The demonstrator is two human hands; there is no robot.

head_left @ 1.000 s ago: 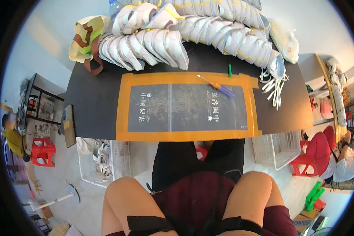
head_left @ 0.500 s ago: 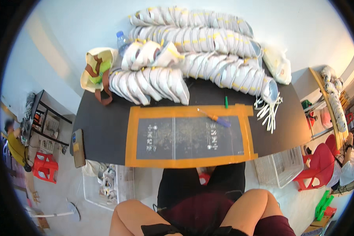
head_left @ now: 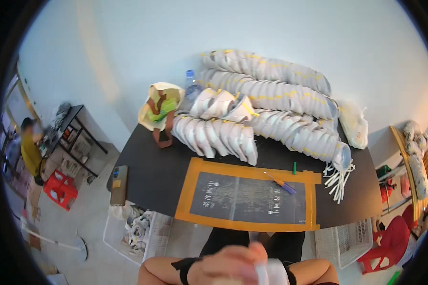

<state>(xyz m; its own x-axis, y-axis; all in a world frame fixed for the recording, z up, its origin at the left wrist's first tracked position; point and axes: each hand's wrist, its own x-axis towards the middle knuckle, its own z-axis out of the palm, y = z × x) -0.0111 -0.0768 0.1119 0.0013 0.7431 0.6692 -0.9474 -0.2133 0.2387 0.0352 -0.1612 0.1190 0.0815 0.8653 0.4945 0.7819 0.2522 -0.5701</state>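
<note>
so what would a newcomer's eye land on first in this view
Likely the long rows of nested pale pieces heaped along the back of the dark table. Then the orange-taped panel at its near edge, with a slim tool lying on it. Bottom centre: the person's blurred hands and something white, too unclear to name.

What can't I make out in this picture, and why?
All in the head view:
Hands: blurred, so their exact grip is unclear.
White item beside them: blurred, cut off by the lower edge.
Blue-capped bottle: base hidden behind stacked pale pieces.
Left crate: far side hidden by the tabletop.
</note>
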